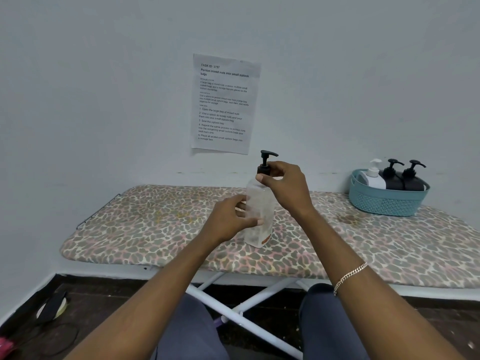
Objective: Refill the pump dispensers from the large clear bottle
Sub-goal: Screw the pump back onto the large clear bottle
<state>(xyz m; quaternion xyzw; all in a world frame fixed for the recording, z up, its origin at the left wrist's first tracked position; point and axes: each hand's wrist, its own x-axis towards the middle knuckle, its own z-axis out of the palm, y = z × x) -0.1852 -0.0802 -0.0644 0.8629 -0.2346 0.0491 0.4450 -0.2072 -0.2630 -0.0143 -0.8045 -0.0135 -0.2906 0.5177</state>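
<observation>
The clear bottle [259, 216] is stood upright on the ironing board [155, 224], directly between the two hands. Its body is gripped by the left hand [231, 216], with the fingers wrapped round the far side and the thumb laid across the near face. Just above that hand, the black collar [262, 169] at the foot of the pump [267, 155] is pinched between the thumb and fingers of the right hand [283, 185]. The pump's head is left free above the fingertips.

The bottle's wall appears to be thin clear plastic. It is judged stiff enough to be held firmly, but likely to dent under a hard squeeze and smooth enough to slip, more so if liquid is spilled on it. How full it is cannot be read through the cloudy wall, so its weight is best treated as unknown. The padded cover beneath is soft, and the bottle is judged prone to rocking unless it is steadied. A hold at mid-body, as taken by the left hand, is thought right for resisting a twist. The collar is the part to be turned, not the slender stem or head, which could bend or merely spin.

One white dispenser [372, 175] and two black dispensers [392, 178] are kept in a blue basket [384, 203]. It is set well off to the outer side of the right hand, and is touched by neither hand.
</observation>
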